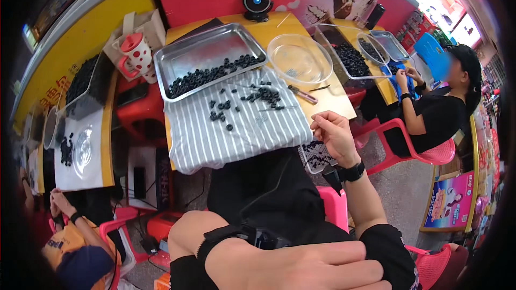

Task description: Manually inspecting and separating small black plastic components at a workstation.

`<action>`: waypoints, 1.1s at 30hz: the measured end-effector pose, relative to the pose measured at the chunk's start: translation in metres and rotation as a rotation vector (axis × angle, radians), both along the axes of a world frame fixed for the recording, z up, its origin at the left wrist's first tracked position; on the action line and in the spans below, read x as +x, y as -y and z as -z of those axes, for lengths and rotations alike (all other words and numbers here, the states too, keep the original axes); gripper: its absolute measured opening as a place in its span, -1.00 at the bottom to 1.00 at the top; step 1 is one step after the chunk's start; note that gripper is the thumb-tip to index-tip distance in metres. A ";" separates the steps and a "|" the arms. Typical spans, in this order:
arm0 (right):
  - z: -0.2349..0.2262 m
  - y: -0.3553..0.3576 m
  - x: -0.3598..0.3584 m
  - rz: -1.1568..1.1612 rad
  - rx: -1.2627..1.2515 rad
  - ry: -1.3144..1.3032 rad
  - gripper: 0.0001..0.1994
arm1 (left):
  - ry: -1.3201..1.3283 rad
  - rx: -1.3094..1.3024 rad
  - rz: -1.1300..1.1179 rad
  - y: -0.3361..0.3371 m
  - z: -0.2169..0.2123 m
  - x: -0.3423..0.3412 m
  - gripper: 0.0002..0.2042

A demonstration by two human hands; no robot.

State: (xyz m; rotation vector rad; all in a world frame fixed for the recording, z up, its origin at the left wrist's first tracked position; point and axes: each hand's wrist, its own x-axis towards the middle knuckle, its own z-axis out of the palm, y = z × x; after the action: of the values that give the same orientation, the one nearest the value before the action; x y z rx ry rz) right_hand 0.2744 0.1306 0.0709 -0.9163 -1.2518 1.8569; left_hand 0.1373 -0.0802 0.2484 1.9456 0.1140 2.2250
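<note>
My right hand [334, 133] is raised at the table's front right corner, thumb and forefinger pinched together; whatever lies between them is too small to make out. Below it sits a small white basket [305, 162] with dark little pieces in it. Close to the camera, my left hand [317, 268] reaches across my body toward the right, fingers stretched out and nothing visible in them. In front of me a grey striped cloth [236, 142] bears scattered small black ring-like parts [263, 95]. A slim tool with a reddish handle [302, 95] lies beside the cloth.
Behind the cloth stands a metal tray [201, 35] holding more black parts. Right of it are a round clear plastic dish [293, 72] and a clear bin [357, 79]. A small fan [258, 4] stands at the back. Co-workers sit right [430, 113] and lower left [80, 247].
</note>
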 end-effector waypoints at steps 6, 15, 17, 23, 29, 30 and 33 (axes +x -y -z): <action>-0.027 0.036 0.022 0.016 0.200 0.108 -0.89 | -0.181 -0.295 -0.307 0.086 -0.031 0.004 -0.82; -0.072 0.091 0.041 -0.035 0.538 0.184 -0.91 | -0.335 -0.256 -0.354 0.145 0.019 -0.076 -0.83; -0.064 0.094 0.041 -0.088 0.556 0.220 -0.90 | -0.048 -0.526 -0.322 0.145 0.031 -0.074 -0.82; -0.056 0.089 0.026 -0.337 0.624 0.342 -0.89 | 0.104 -0.944 -0.320 0.132 0.074 -0.097 -0.82; -0.039 0.080 0.011 -0.488 0.885 0.511 -0.80 | 0.194 -1.189 -0.333 0.095 0.124 -0.112 -0.83; -0.035 0.076 0.009 -0.503 0.905 0.512 -0.80 | 0.180 -1.230 -0.341 0.088 0.134 -0.114 -0.83; -0.028 0.065 0.003 -0.522 0.832 0.580 -0.80 | 0.127 -1.345 -0.359 0.065 0.163 -0.117 -0.84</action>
State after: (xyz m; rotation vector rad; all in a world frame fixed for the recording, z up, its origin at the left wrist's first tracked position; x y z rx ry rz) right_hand 0.2777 0.0657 0.0991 -0.6887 -2.5463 1.1758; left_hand 0.0206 -0.1454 0.0849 1.0192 1.5404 1.5589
